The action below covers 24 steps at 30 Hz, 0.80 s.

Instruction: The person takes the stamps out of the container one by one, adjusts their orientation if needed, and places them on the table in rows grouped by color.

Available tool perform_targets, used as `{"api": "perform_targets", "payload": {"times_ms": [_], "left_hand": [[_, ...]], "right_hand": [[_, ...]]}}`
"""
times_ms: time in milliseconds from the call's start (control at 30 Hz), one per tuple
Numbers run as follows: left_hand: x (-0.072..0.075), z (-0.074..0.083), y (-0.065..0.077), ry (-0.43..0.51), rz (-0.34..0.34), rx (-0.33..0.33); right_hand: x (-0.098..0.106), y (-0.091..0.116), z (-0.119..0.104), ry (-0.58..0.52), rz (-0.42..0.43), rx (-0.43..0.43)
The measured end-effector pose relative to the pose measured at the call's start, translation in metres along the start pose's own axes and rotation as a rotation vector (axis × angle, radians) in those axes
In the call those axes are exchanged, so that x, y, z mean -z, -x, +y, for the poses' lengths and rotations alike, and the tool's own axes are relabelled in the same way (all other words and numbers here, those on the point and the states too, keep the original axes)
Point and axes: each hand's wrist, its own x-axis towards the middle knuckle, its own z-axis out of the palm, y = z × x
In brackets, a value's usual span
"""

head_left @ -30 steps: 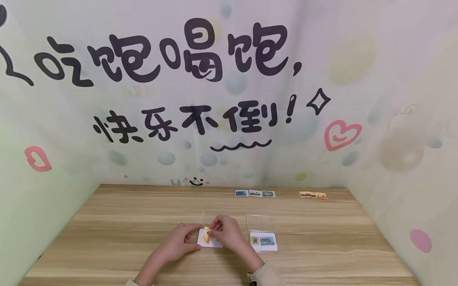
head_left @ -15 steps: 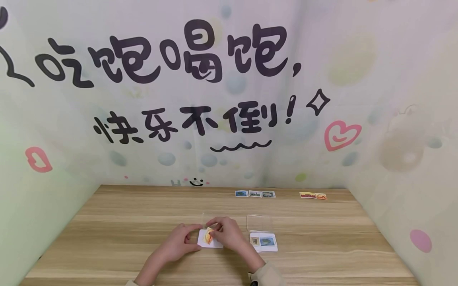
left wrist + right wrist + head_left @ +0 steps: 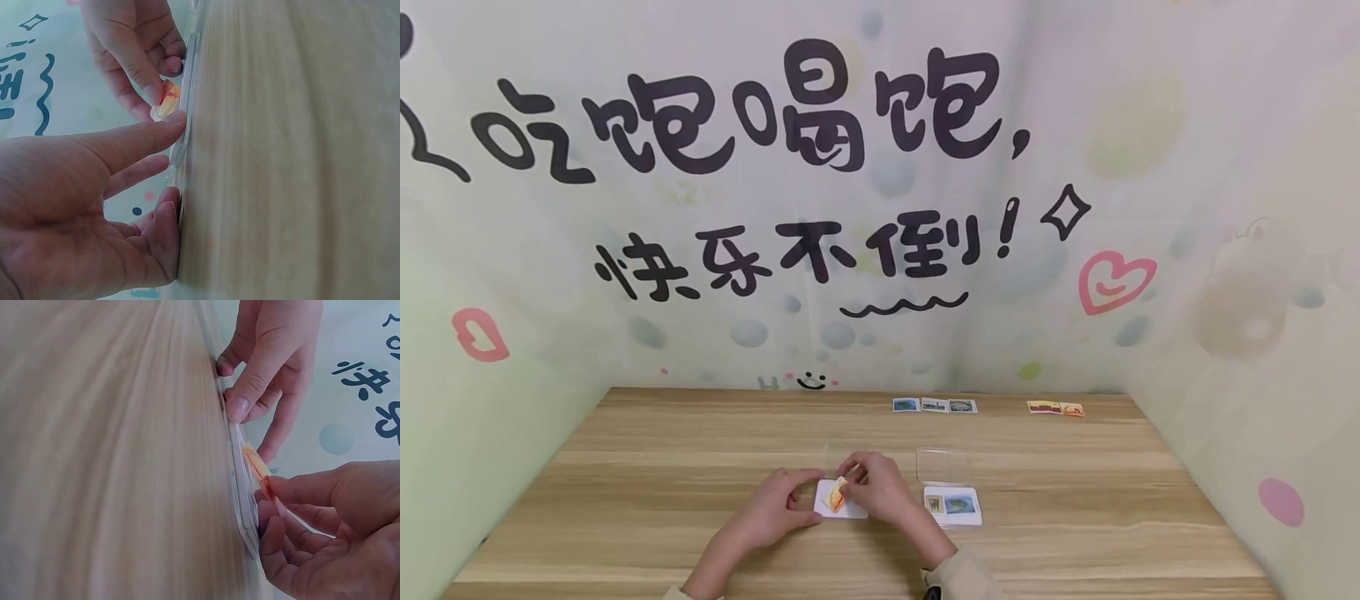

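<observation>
My right hand (image 3: 880, 490) pinches an orange-and-yellow stamp (image 3: 834, 496) between thumb and fingertips. The stamp is held tilted, close over a white card (image 3: 850, 510) in a shallow clear plastic case (image 3: 187, 94). At the case's left end, my left hand (image 3: 775, 507) grips it with the thumb at the near corner and the index finger at the far corner. In the right wrist view the stamp (image 3: 257, 469) stands at a slant with its lower edge right at the card. The right fingers hide part of the card.
To the right lies a second open case with its clear lid (image 3: 943, 468) folded back and a white card (image 3: 955, 519) bearing two stamps. Behind are a row of three bluish stamps (image 3: 935, 406) and two orange-toned stamps (image 3: 1056, 409). A printed cloth wall (image 3: 700, 350) borders the wooden table (image 3: 625, 475).
The stamp in my right hand has turned and leaned over more to the right above the card. The right fingers shifted slightly; my left hand has stayed at the case.
</observation>
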Motion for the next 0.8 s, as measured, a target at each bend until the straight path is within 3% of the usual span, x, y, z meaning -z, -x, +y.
{"api": "perform_targets", "payload": {"times_ms": [800], "left_hand": [[-0.001, -0.002, 0.0, -0.002, 0.004, 0.001]], "right_hand": [[0.014, 0.001, -0.004, 0.045, -0.004, -0.044]]}}
